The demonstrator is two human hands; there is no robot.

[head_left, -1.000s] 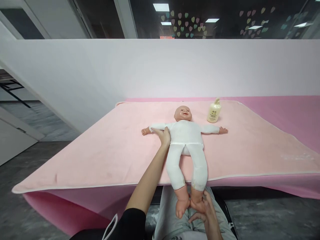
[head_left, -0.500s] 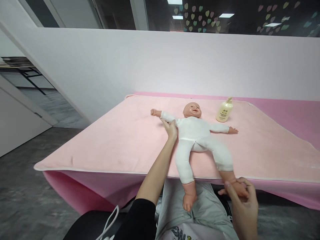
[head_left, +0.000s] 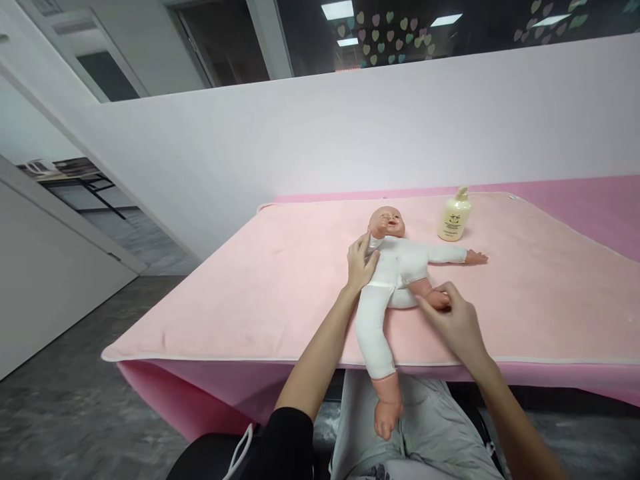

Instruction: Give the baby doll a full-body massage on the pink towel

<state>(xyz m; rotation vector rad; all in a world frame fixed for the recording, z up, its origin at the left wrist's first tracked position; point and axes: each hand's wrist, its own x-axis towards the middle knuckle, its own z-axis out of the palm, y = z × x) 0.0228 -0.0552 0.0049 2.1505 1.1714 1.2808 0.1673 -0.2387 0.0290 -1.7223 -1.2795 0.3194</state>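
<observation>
A baby doll [head_left: 400, 260] with a white cloth body lies face up on a pink blanket [head_left: 240, 287], its head toward the wall. My left hand [head_left: 362, 261] is wrapped round the doll's arm on the left, which is folded up so its little hand covers part of the face. With my right hand [head_left: 450, 320] I grip the doll's foot on the right; that leg is bent up toward the belly. The other leg [head_left: 376, 333] hangs straight over the table's near edge. Its other arm [head_left: 457, 255] lies stretched out to the right.
A pale yellow pump bottle [head_left: 454, 217] stands on the blanket beyond the doll's outstretched arm. Behind the table rises a white wall [head_left: 320, 133]. Pink cloth [head_left: 210, 393] hangs below the front edge, near my lap. A white cable [head_left: 241, 450] lies at lower left.
My right hand has pushed the doll's foot up, bending the leg from over the edge to the belly. My left hand has folded the doll's outstretched arm up to its face. The view has tilted.
</observation>
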